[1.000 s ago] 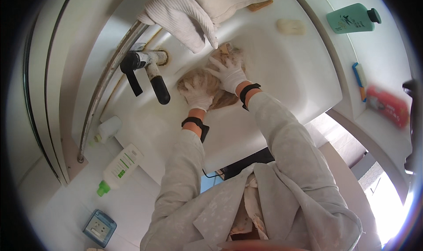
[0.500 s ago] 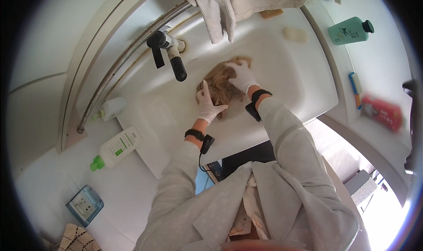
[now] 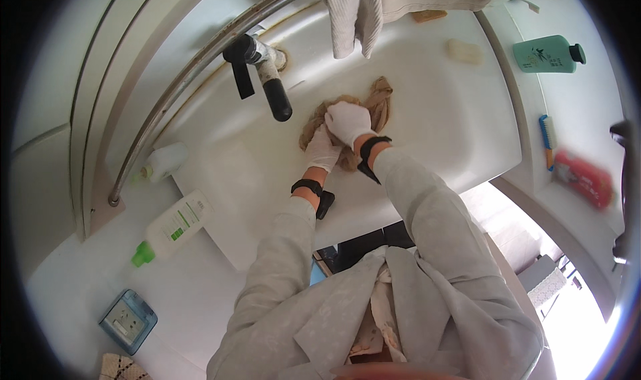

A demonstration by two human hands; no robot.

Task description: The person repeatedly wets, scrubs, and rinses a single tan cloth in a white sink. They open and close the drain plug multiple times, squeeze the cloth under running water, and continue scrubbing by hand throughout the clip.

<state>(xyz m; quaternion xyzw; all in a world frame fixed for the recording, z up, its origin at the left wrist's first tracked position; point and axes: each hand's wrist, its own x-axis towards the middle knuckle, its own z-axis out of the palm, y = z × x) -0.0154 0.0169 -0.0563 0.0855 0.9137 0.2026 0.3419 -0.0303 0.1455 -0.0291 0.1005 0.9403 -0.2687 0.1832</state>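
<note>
Right hand: my gloved right hand [image 3: 348, 121] lies on top of the cloth [image 3: 364, 113], fingers curled down and bunching the fabric under the palm.
Left hand: my gloved left hand [image 3: 323, 150] presses the near edge of the cloth, just beside the right hand and touching it; fingers bent onto the fabric, but I cannot tell whether they close round it.
Wrists: a black band sits on each wrist, above grey sleeves.
Cloth: tan, crumpled, lying in the basin of the sink [image 3: 427, 160], one end trailing toward the far rim.
Tap: black-handled tap [image 3: 262, 80] at the back left of the sink, spout near the cloth but apart from it.
Towel: a striped towel [image 3: 354, 13] hangs over the far rim.
Soap: a pale bar [image 3: 463, 51] rests on the far right rim.
Right ledge: green bottle [image 3: 547, 54], blue brush [image 3: 547, 136], red packet [image 3: 582, 178].
Left counter: white bottle [image 3: 172, 225] with green cap, lying down, well apart from the hands.
</note>
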